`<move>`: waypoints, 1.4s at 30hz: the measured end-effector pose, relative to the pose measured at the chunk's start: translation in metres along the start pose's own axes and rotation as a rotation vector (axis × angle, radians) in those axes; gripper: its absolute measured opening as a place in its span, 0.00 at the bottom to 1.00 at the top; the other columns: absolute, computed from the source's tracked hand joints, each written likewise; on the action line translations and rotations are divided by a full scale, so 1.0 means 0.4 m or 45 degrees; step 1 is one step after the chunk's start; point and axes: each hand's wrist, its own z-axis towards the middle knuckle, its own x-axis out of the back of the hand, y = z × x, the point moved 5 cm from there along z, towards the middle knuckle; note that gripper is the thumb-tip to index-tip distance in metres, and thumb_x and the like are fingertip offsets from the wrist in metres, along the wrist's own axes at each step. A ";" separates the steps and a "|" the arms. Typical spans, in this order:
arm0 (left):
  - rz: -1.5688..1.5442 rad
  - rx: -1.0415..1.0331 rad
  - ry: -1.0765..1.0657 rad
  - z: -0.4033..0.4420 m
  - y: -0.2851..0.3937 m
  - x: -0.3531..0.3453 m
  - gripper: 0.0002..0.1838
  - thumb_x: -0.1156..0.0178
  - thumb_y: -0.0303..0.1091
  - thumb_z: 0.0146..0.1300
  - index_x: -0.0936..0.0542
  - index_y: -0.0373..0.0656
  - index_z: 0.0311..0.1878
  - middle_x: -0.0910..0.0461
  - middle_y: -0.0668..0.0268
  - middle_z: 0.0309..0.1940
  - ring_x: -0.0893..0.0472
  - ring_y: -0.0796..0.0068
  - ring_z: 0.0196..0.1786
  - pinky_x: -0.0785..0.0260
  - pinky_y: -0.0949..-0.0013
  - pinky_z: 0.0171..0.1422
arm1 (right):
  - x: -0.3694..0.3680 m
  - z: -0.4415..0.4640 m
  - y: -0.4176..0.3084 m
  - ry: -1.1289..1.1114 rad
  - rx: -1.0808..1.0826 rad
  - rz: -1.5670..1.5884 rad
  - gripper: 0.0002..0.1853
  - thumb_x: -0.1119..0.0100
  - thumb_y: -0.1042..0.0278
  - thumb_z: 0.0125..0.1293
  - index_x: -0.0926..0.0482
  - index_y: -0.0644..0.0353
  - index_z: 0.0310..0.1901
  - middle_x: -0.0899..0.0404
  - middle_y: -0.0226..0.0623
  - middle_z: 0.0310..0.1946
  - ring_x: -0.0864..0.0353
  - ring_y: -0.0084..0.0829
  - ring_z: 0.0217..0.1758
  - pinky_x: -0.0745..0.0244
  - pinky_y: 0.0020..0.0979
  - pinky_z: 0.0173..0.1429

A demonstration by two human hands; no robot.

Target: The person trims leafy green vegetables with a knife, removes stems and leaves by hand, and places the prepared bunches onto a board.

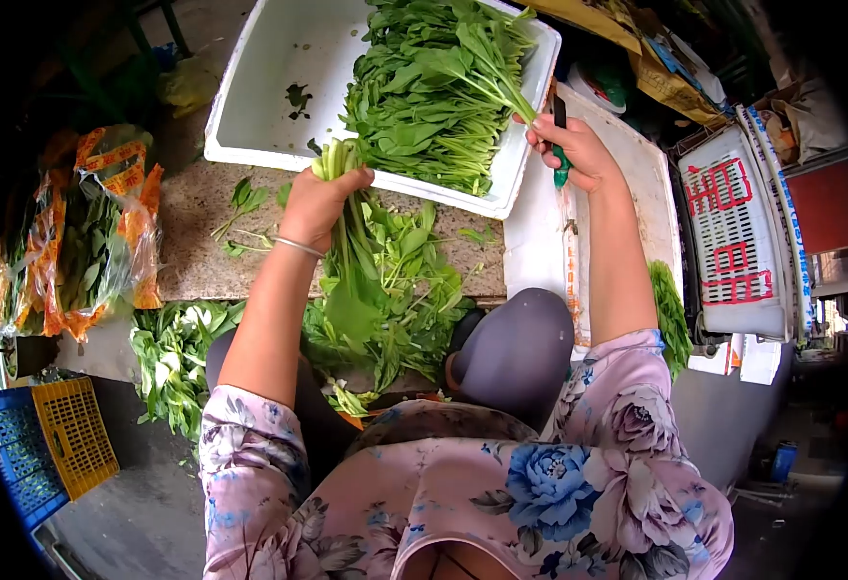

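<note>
My left hand is closed round a bunch of leafy greens, cut stems up and leaves hanging over my lap. In my right hand are a few stalks of greens, their leaves lying over the pile in the white foam box. The same hand also grips a small knife with a green handle and a dark upper part. Neatly layered greens fill the right side of the box. Below my left hand lies a loose heap of greens.
Orange-printed plastic bags of greens stand at the left. Blue and yellow crates sit below them. A foam lid and a white crate with red writing are at the right. Loose leaves litter the stone slab.
</note>
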 end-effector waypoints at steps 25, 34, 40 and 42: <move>0.479 -0.247 -0.339 -0.022 -0.016 -0.088 0.17 0.29 0.34 0.46 0.25 0.38 0.36 0.22 0.69 0.28 0.25 0.81 0.30 0.31 0.74 0.37 | -0.313 -0.125 0.074 -0.073 0.063 0.389 0.20 0.51 0.53 0.66 0.25 0.63 0.47 0.27 0.28 0.21 0.37 0.13 0.21 0.45 0.15 0.22; 0.359 -0.288 -0.215 -0.023 -0.009 -0.078 0.14 0.31 0.30 0.48 0.25 0.37 0.35 0.22 0.70 0.27 0.26 0.82 0.30 0.31 0.77 0.35 | -0.356 -0.145 0.055 -0.277 0.287 0.495 0.24 0.55 0.58 0.69 0.37 0.66 0.60 0.33 0.24 0.27 0.40 0.15 0.28 0.43 0.16 0.30; 0.416 -0.302 -0.219 -0.028 -0.004 -0.076 0.14 0.30 0.31 0.47 0.25 0.37 0.34 0.22 0.70 0.27 0.26 0.82 0.29 0.31 0.76 0.35 | -0.366 -0.135 0.061 -0.241 0.249 0.422 0.23 0.54 0.58 0.68 0.33 0.67 0.57 0.39 0.21 0.21 0.43 0.15 0.24 0.46 0.16 0.28; 0.404 -0.283 -0.233 -0.032 -0.001 -0.076 0.15 0.30 0.31 0.47 0.25 0.37 0.34 0.22 0.70 0.27 0.26 0.82 0.29 0.32 0.76 0.36 | -0.364 -0.130 0.068 -0.255 0.233 0.435 0.22 0.54 0.58 0.68 0.32 0.67 0.56 0.40 0.21 0.21 0.44 0.14 0.23 0.47 0.16 0.27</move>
